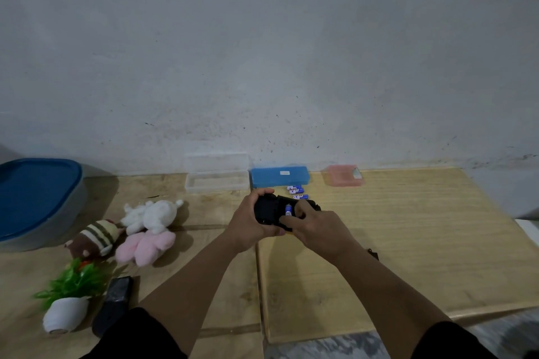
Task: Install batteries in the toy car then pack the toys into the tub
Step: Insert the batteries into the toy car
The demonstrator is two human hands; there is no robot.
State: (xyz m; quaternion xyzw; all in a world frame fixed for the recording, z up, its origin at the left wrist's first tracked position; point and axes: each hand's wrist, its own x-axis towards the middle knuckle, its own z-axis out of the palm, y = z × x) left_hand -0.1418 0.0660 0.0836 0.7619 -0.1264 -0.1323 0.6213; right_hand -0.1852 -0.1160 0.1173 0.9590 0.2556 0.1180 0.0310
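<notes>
A black toy car (269,208) is held upside down above the floor mat. My left hand (250,223) grips its left end, fingers curled over the top. My right hand (313,224) holds the car's right end, and its thumb and fingers press a blue battery (288,209) into the underside. Three more blue batteries (296,191) lie on the mat just beyond the car. The grey tub (61,214) with a blue lid (35,192) stands at the far left. Plush toys lie between: a white one (154,214), a pink one (145,246) and a brown striped one (94,237).
By the wall sit a clear plastic box (217,181), a blue case (280,176) and a pink box (344,175). A potted plastic plant (68,297) lies tipped at the near left beside a black remote-like object (115,302). The wooden mat (408,242) spreads to the right.
</notes>
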